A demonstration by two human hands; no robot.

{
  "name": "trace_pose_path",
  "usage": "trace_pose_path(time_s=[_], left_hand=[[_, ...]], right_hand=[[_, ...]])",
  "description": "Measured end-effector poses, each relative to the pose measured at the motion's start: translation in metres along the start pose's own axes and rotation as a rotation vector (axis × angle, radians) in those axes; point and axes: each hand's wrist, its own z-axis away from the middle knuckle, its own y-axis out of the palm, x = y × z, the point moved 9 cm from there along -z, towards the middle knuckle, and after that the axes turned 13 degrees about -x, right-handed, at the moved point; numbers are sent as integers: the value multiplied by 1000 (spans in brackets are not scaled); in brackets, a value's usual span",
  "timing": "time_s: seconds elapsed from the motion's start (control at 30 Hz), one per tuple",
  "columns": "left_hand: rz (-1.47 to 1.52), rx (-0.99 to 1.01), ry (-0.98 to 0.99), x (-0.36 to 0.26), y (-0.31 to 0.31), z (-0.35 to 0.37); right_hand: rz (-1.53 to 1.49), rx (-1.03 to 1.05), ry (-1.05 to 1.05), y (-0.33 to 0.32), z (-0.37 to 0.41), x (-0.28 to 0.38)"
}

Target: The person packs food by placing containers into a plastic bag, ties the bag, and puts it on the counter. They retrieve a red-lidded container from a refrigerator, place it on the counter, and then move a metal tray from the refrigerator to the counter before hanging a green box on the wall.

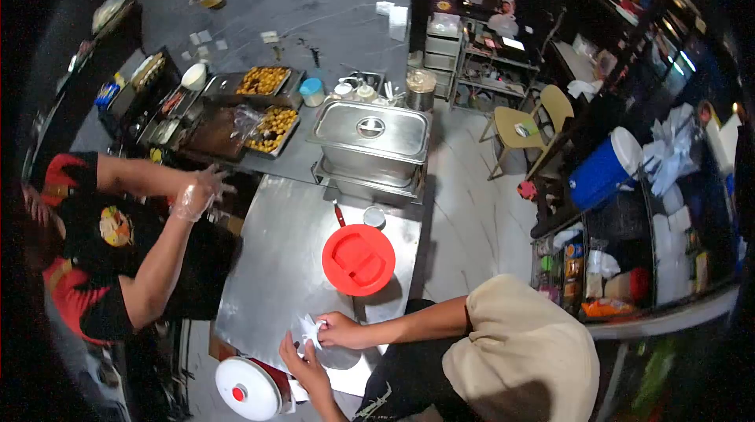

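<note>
My right hand [340, 331] is closed around a crumpled white paper-like piece [310, 329] at the near end of the steel table [271, 249]. Just below it, my left hand [307, 367] has its fingers apart, with fingertips right at the white piece. A round greyish see-through container [340, 357] shows beneath my right forearm, partly hidden. Beyond my hands is a round red lid [359, 253] with a moulded recess. Behind the lid are a red-handled utensil [339, 214] and a small round metal tin [374, 218].
A lidded steel food pan [370, 143] stands at the table's far end. Trays of round fried food [271, 129] lie left of it. A co-worker's gloved hands [197, 194] are at left. A white-lidded pot [248, 390] sits below the table's near left corner. Shelves [605, 265] line the right.
</note>
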Motion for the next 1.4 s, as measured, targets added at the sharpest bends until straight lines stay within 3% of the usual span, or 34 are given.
trace_pose_path(time_s=[0.03, 0.07, 0.1, 0.13, 0.17, 0.2, 0.23, 0.27, 0.33, 0.4, 0.5, 0.63, 0.7, 0.97, 1.0, 1.1, 1.13, 1.2, 1.27, 1.3, 1.37, 1.4], left_hand=[[-26, 19, 25, 4, -2, -2], [18, 44, -248, 30, -2, 1], [13, 24, -295, 18, -10, -5], [-64, -2, -225, 21, -14, -6], [-19, -27, -129, 33, -10, -4], [-28, -130, 11, 5, -18, -10], [-89, -106, 34, -5, -18, -12], [-88, -142, 123, -18, -23, -15], [-60, -140, 182, -23, -35, -22], [-77, -118, 145, -3, -39, -22], [-96, -171, 26, 68, -41, -10], [-165, -184, -36, 117, -36, 7], [-176, -206, -32, 119, -24, 14], [-179, -337, -30, 99, -43, 15], [-204, -366, 87, 90, -44, 13], [-117, -367, -64, 94, -48, 15], [-123, -270, -154, 100, -44, 17], [211, -262, -381, 105, -31, 28], [598, -226, -559, 101, -9, 31], [582, -186, -629, 99, -4, 34], [552, -106, -764, 96, 3, 38], [593, -94, -715, 90, 4, 34]], right_hand=[[-90, 7, 55, 2, -2, -9], [-174, 12, 117, 2, -1, -19], [-188, 58, 125, 11, 8, -8], [-198, 110, 156, 15, 14, 1], [30, 122, 54, 11, 14, 9], [164, 36, 39, 3, 16, 13], [302, -24, 27, -2, 12, 10], [193, 76, -42, 9, 15, 28], [342, 131, -167, 5, 24, 45], [517, 84, -115, -13, 29, 47], [537, -67, 30, -58, 28, 32], [412, -216, 126, -126, 15, 5], [241, -294, 171, -139, 14, -5], [353, -354, 58, -133, 23, 26], [407, -349, 22, -131, 26, 30], [486, -214, 6, -132, 21, 26], [534, -164, -23, -130, 22, 28], [634, -56, -77, -121, 25, 33], [779, 35, -370, -91, 31, 54], [848, 80, -519, -72, 39, 63], [819, 158, -466, -44, 44, 68], [846, 187, -488, -34, 42, 71]])
